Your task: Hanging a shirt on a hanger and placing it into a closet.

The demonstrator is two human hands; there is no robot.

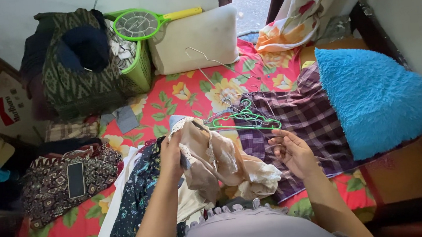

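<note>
My left hand [171,154] grips a beige lace-trimmed garment [215,160] that hangs crumpled over my lap. My right hand [292,152] hovers just to the right of it with fingers apart, holding nothing. Just beyond my hands lies a tangle of clothes hangers [244,116], green plastic and thin wire, on a purple checked cloth [307,119]. Under everything is a red floral bedsheet [192,91]. A dark floral garment [138,194] lies beside my left forearm.
A fluffy blue pillow [376,98] lies at the right, a white pillow [195,39] at the back. A green laundry basket [134,64] heaped with clothes holds a green racket-shaped swatter [138,24]. A phone [76,179] rests on patterned cloth at the left.
</note>
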